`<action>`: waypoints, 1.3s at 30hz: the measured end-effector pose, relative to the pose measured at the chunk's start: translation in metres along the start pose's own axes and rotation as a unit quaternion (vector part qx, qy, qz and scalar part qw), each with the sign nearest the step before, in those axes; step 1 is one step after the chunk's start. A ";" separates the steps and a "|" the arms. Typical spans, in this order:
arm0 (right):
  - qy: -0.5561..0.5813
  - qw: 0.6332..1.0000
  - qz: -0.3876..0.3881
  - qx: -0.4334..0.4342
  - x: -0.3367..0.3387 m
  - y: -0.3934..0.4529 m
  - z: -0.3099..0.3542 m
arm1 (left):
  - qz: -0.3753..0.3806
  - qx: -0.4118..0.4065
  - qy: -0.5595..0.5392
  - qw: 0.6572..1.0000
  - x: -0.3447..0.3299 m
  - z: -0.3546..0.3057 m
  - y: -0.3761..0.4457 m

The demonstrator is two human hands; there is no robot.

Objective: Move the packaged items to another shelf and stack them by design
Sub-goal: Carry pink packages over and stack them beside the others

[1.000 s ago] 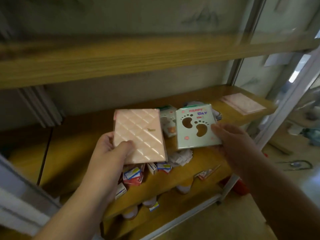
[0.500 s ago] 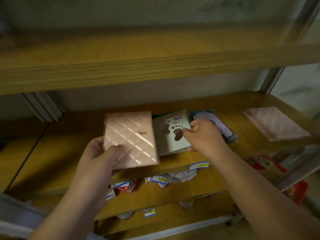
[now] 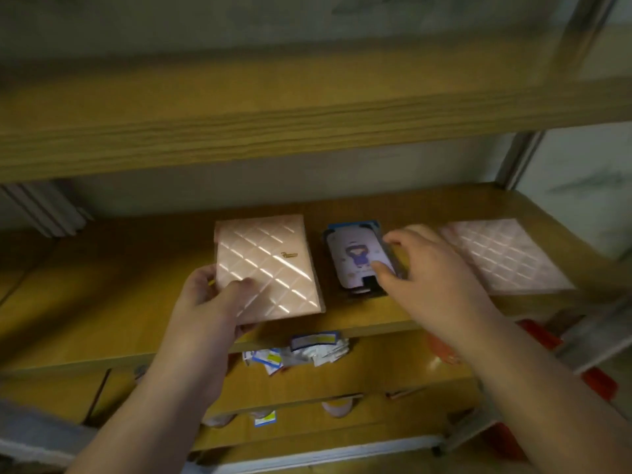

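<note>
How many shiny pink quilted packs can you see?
2. One pink quilted pack is held in the left hand above the middle shelf. The other pink quilted pack lies flat on that shelf's right end. It may be a stack hiding more.
</note>
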State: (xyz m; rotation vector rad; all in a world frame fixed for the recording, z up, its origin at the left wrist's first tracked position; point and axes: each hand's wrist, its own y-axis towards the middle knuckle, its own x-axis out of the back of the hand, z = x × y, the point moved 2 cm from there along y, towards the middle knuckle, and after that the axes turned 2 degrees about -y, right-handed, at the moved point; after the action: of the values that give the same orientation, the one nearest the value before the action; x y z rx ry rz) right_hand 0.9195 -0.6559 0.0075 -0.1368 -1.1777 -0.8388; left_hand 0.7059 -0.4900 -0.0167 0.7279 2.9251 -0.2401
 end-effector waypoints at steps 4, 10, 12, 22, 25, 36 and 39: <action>-0.042 0.999 -0.009 -0.029 0.040 -0.018 -0.052 | 0.057 0.015 0.007 0.998 -0.064 0.011 -0.004; -0.038 0.995 -0.021 -0.088 0.080 -0.047 -0.119 | 0.154 0.054 0.029 0.986 -0.173 0.032 -0.004; -0.037 0.994 -0.024 -0.098 0.089 -0.056 -0.136 | 0.166 0.065 0.044 0.983 -0.210 0.041 -0.004; -0.019 0.993 -0.027 -0.115 0.112 -0.096 -0.187 | 0.168 0.011 0.229 0.959 -0.300 0.061 -0.005; -0.014 0.993 -0.023 -0.116 0.113 -0.098 -0.192 | 0.175 -0.017 0.306 0.936 -0.306 0.064 -0.010; 0.046 0.996 0.002 -0.074 0.089 -0.075 -0.166 | 0.228 -0.195 0.452 0.840 -0.277 0.046 -0.033; 0.063 0.997 0.004 -0.042 0.073 -0.061 -0.147 | 0.180 -0.256 0.491 0.813 -0.241 0.035 -0.038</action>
State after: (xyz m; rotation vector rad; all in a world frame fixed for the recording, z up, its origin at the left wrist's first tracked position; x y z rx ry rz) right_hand 1.0009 -0.8093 -0.0104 -0.1551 -1.0244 -0.8768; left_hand 0.9020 -0.6387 -0.0101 1.6193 3.2588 1.2814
